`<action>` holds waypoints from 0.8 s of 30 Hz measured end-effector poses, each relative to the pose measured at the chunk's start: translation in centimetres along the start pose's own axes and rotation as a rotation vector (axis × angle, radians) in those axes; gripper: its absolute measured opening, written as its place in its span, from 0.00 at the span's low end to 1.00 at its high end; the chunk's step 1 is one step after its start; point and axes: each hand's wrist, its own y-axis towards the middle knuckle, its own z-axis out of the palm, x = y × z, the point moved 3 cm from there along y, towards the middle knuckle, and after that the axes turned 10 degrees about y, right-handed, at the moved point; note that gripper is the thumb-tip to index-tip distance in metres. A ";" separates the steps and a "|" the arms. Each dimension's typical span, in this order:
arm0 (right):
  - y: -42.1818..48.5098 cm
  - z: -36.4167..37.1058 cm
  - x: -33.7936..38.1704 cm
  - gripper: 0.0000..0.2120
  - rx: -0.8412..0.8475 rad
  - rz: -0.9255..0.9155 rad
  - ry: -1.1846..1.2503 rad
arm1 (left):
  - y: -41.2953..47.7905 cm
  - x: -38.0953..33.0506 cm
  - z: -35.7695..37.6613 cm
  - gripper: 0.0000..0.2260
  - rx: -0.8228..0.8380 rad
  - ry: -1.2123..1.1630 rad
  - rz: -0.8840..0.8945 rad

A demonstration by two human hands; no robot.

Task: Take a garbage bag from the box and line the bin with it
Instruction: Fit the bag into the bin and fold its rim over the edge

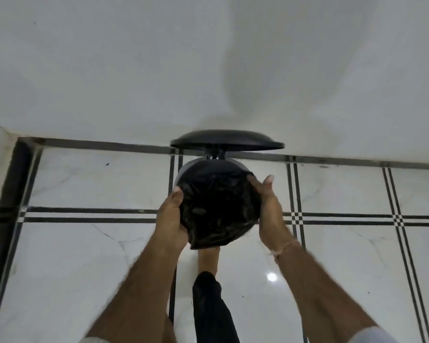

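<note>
Centre of frame: the garbage bag, black, thin and crinkled, sits over the mouth of the bin, w/ a sliver of grey rim showing at the bag's upper left. The lid stands open behind it, upper centre, against the white wall.

The left hand is on the bag's left flank, grip closed round the film, thumb on top, fingers tucked under & out of sight. The right hand is on the right flank, fingers fairly straight, laid against the plastic, not clenched. It's a bit blurred, so no finer call than that.

A bare foot shows low centre, under the bag's near edge, prob. on the pedal, tho the pedal itself is hidden.

Handling: the bag looks featherweight, soft, zero stiffness, w/ a slick surface. It'd likely slide off the rim if released, and tear if yanked hard over an edge. Best hold, by the look of it: the hem, at opposite sides, then stretch & fold it down outside the rim.

Count: 1 bag, 1 bin, 1 lid, 2 hands, 1 foot. Box: none in view. The floor is white tile w/ black stripes.
</note>
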 end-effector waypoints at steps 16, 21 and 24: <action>8.9 -5.2 -3.7 0.23 -0.044 -0.262 -0.100 | 10.3 1.0 -4.9 0.12 -0.714 1.170 0.835; 9.7 -5.1 -3.7 0.21 0.007 -0.307 -0.153 | 12.5 -0.7 2.8 0.18 -0.153 1.666 1.114; 9.9 -5.6 -3.1 0.21 0.009 -0.346 -0.174 | 14.5 -0.5 3.9 0.18 -0.040 1.776 0.862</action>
